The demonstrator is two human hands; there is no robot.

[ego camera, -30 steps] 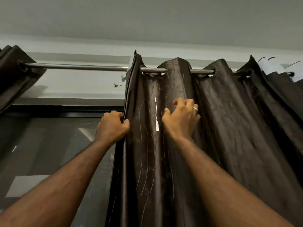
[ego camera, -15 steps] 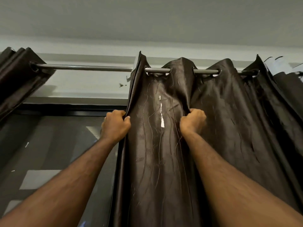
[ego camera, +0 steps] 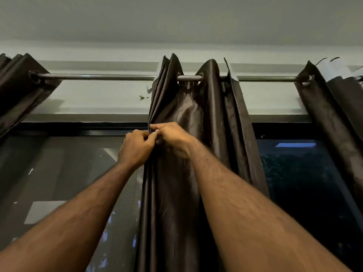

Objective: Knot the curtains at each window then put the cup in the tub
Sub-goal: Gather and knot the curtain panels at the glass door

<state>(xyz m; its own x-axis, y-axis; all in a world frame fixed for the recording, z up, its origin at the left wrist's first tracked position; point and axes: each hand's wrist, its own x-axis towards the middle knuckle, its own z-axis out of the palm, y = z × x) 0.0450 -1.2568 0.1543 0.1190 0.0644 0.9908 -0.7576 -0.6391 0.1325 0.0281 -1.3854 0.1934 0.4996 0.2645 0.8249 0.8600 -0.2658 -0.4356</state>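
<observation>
L hand (ego camera: 135,149) & R hand (ego camera: 173,141) met knuckle to knuckle, both clenched on the bunched dark curtain (ego camera: 196,118). Fabric rose above the grip to the rod (ego camera: 98,77), rest hung straight below it.

Both arms raised, forearms converging. Left hand (ego camera: 136,149) and right hand (ego camera: 172,139) met knuckle to knuckle, fingers curled, pinching curtain (ego camera: 176,183) folds.
</observation>
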